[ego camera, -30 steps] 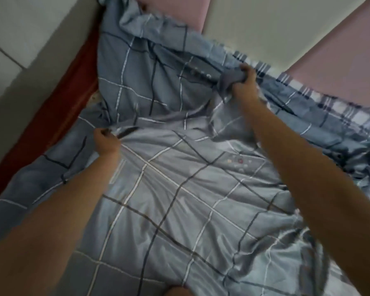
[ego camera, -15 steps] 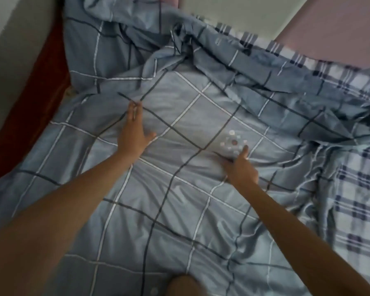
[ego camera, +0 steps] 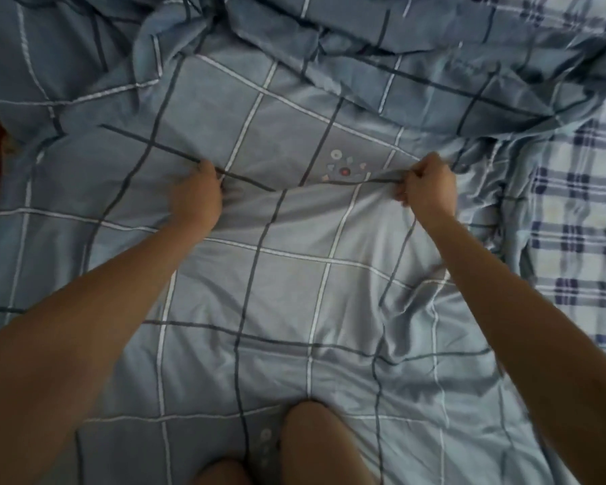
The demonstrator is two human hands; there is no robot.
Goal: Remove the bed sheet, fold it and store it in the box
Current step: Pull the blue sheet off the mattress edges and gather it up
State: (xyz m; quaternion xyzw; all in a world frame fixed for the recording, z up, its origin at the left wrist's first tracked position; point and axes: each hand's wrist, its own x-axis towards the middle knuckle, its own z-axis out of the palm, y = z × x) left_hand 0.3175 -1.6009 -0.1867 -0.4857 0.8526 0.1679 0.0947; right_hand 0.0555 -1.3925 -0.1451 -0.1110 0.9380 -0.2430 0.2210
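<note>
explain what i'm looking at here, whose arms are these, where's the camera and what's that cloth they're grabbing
There is no machine here: these are a person's two bare arms. The single picture comes from a wide-angle camera worn on the person's head, looking forward and down. That is why the arms reach in from the bottom corners and the bare knees show at the bottom edge. Spread over the bed is a blue-grey checked fabric bed sheet with white and dark lines, rumpled towards the top. The right hand pinches a raised fold of it. The left hand, a little blurred, seems to grip the same fold further left. At the right edge a white-and-navy plaid fabric shows beside the sheet.
</note>
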